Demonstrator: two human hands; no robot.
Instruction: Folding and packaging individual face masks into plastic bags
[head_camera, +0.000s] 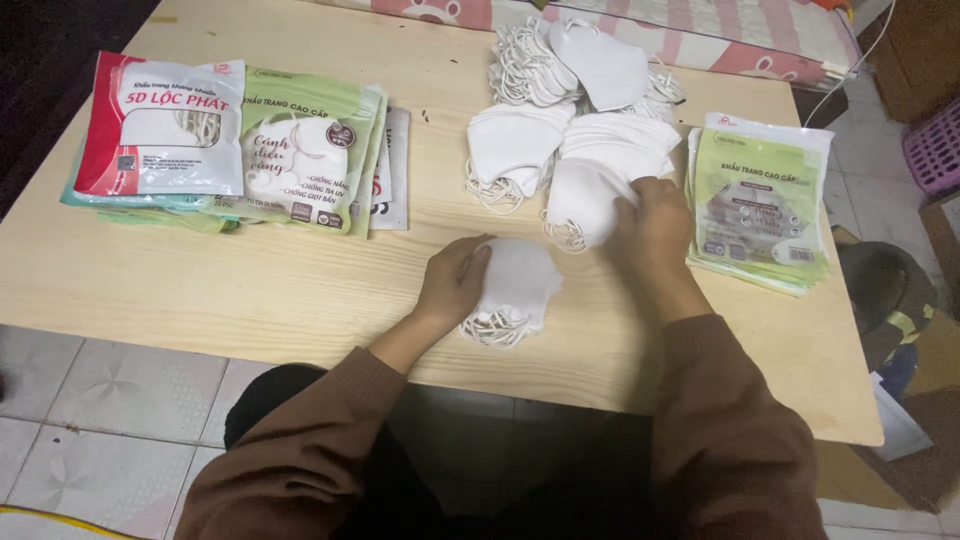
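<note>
Two hands sorted white masks at centre frame.
The left hand (455, 280) pressed fingers flat on a small mask stack (515, 290); the right hand (652, 215) pinched a mask (580, 205) from the pile (575, 100) on the worktop (250, 290).

My left hand (452, 283) rests on a small mask stack (512, 292) near the table's (250, 290) front edge; right hand (655, 215) grips masks (585, 200) behind it.

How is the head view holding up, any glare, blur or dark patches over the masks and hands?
Head view: light is soft and even on the table; the white masks are near blown out, their folds hard to read; left hand and right hand are slightly soft; the green packets show mild sheen; the lap and floor below are dim.
</note>
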